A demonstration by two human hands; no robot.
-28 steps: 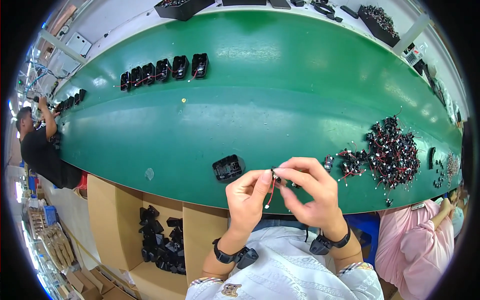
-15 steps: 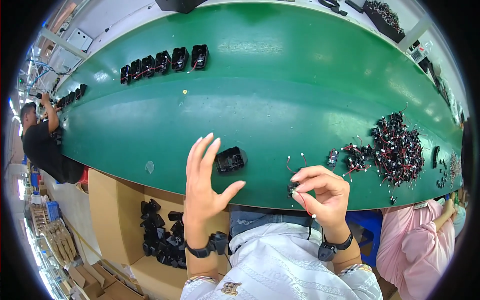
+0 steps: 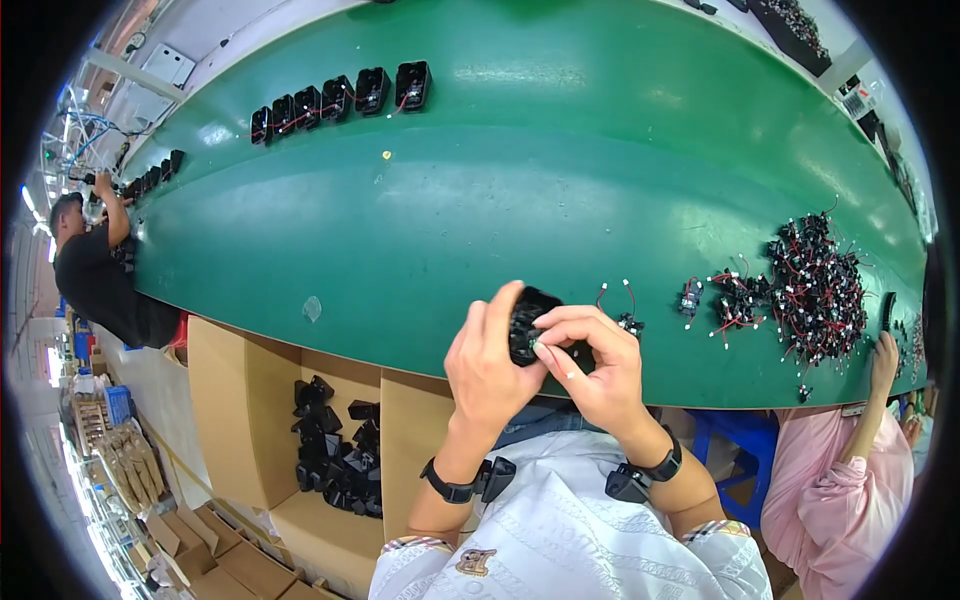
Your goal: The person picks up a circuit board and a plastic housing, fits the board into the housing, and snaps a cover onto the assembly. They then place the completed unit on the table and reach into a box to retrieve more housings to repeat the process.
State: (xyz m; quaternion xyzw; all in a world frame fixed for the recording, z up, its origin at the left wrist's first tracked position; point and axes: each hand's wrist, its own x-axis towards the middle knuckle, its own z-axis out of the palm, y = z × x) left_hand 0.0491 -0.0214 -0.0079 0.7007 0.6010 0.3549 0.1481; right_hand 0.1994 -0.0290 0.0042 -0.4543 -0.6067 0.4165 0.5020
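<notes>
Just right of the frame's centre, a black case (image 3: 540,300) is grasped by the left hand (image 3: 485,350), whose grip is closed round its side. It can be judged light, stiff and smooth, and best held by its outer walls. At its right, a small wired part (image 3: 570,376), mostly hidden, is pinched in the narrow grip of the right hand (image 3: 597,370). It is probably light, with a soft, easily strained lead, so its body should be held.

Counted from the left: one cardboard box (image 3: 225,420), its black parts (image 3: 312,420) too jumbled to count; six cases (image 3: 337,98) in a row, upper left on the green desk (image 3: 450,220); one lone wired part (image 3: 690,297), right; one large heap (image 3: 815,290), uncountable.
</notes>
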